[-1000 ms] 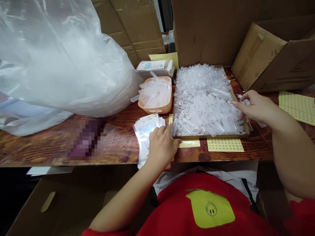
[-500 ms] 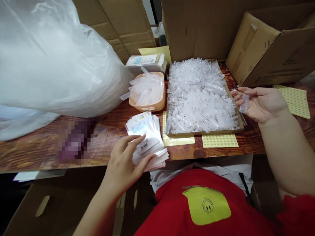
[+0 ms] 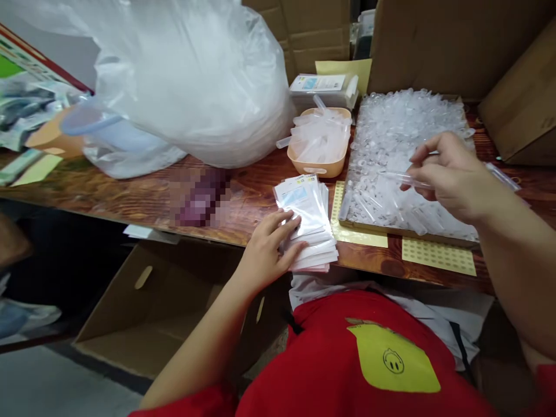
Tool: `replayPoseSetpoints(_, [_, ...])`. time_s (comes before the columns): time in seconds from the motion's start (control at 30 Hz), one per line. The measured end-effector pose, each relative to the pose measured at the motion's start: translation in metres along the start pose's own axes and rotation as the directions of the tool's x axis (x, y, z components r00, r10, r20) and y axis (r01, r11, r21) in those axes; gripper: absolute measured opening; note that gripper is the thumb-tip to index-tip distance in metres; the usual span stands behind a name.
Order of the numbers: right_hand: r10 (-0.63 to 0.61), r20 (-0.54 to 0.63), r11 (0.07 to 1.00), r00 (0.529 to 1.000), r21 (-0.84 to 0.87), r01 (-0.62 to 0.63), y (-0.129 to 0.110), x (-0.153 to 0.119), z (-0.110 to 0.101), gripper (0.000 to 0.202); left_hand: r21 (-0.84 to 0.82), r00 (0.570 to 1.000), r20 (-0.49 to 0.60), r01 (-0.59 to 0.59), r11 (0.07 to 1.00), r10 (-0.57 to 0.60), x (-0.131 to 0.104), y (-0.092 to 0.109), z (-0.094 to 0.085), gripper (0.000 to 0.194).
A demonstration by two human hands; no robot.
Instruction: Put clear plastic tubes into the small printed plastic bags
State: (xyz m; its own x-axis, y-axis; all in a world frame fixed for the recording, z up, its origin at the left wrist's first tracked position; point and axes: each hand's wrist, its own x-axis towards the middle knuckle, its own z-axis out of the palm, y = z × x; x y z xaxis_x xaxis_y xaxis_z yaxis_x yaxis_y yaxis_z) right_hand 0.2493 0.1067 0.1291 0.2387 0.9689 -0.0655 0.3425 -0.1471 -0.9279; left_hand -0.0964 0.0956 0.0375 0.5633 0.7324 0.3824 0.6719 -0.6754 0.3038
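Note:
My left hand (image 3: 271, 250) rests with fingers apart on a stack of clear packets with printed cards (image 3: 310, 226) at the table's front edge. Over the right part of a shallow cardboard tray (image 3: 373, 227) is my right hand (image 3: 443, 171), its fingers closed on a clear plastic tube (image 3: 408, 179). Many small clear tubes (image 3: 391, 145) are heaped in the tray. Left of it, a peach-coloured basket (image 3: 319, 168) holds longer frosted pieces (image 3: 319, 136). Yellow sticker sheets (image 3: 438, 255) lie under the tray's front edge.
A large plastic bag (image 3: 208, 81) bulges at the back left. Behind the basket sits a stack of packaged cards (image 3: 324, 84). Cardboard boxes (image 3: 521, 98) stand at the back right. A blurred purple object (image 3: 200, 200) lies left of the packets. Part of a person's arm (image 3: 13, 240) shows at far left.
The view has swung left. My right hand has moved from beyond the tray's right side to above the tray, still with a tube. My left hand stays on the packets.

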Motion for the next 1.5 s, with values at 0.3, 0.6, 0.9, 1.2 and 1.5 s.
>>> replayPoseSetpoints(0.3, [-0.51,0.2,0.613,0.836,-0.597,0.517,-0.033,0.074,0.036,0.011,0.064,0.992,0.118,0.025,0.998,-0.032,0.023,0.002,-0.016,0.04])
replayPoseSetpoints(0.6, [-0.465,0.742,-0.017,0.484,-0.554,0.833,-0.015,0.126,0.099,0.013,0.137,0.968,0.249,-0.051,0.989,0.015,0.033,0.008,-0.021,0.028])
replayPoseSetpoints(0.9, [-0.669,0.456,0.397,0.587,-0.448,0.801,-0.033,0.091,0.083,0.016,-0.087,0.966,-0.171,0.181,0.98,-0.193,0.017,0.001,-0.012,0.031])
replayPoseSetpoints(1.2, [-0.727,0.687,-0.015,0.01,-0.031,0.999,-0.007,-0.033,0.087,0.029,-0.586,0.831,-0.199,0.325,0.743,-0.52,0.02,0.027,0.001,0.03])
replayPoseSetpoints(1.5, [-0.822,0.558,-0.263,-0.114,-0.194,0.945,-0.001,-0.058,0.083,0.032,-0.781,0.686,-0.244,0.28,0.558,-0.685,0.027,0.045,0.017,0.047])
